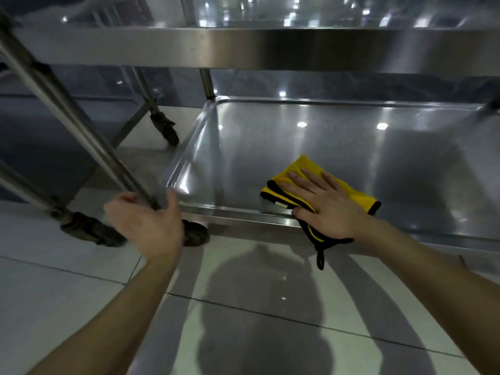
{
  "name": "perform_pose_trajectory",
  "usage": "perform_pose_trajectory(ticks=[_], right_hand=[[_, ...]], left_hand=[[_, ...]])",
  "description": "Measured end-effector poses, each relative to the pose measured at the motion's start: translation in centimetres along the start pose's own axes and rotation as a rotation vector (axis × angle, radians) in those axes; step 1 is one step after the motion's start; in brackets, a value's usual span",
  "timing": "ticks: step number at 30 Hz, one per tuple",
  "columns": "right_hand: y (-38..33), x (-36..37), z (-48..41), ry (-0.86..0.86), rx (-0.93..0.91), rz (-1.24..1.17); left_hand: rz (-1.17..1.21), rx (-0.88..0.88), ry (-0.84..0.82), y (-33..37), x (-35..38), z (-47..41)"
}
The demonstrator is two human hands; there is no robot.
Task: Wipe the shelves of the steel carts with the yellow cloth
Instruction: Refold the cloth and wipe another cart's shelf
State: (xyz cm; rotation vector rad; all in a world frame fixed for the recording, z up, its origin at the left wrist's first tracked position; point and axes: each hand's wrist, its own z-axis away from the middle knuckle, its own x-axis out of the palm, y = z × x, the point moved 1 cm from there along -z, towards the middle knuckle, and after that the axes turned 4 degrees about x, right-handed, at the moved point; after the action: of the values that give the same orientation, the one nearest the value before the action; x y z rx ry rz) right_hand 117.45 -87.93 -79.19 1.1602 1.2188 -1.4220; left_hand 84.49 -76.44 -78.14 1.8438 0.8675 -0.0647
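A folded yellow cloth (341, 188) with black edging lies on the bottom shelf (270, 147) of a steel cart, near its front rim. My right hand (322, 204) presses flat on the cloth, fingers spread, and part of the cloth hangs over the rim with a black loop dangling. My left hand (146, 220) is blurred at the cart's front left leg (81, 131), fingers curled around the post just above the wheel. A higher shelf (243, 47) spans the top of the view.
Black caster wheels (194, 234) sit under the cart's front left corner. A second steel cart's leg and caster (165, 128) stand behind to the left. Pale floor tiles (81, 293) stretch in front, with a shadow on them.
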Motion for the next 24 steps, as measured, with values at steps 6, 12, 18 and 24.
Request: perform_pose_trajectory(ticks=[6, 12, 18, 24], right_hand=[[-0.5, 0.5, -0.9, -0.019, 0.037, -0.009], [-7.5, 1.7, -5.8, -0.003, -0.018, -0.023], [-16.1, 2.3, -13.8, -0.021, -0.230, -0.036], [-10.1, 0.2, -23.0, 0.008, -0.157, -0.027]], left_hand=[[0.211, -0.201, -0.365, -2.7, -1.0, -7.2], [0.348, -0.253, -0.243, -4.4, 1.5, -8.7], [0.445, -0.214, -0.151, -5.7, 3.2, -8.9], [0.489, -0.133, -0.110, -5.8, 3.2, -8.4]])
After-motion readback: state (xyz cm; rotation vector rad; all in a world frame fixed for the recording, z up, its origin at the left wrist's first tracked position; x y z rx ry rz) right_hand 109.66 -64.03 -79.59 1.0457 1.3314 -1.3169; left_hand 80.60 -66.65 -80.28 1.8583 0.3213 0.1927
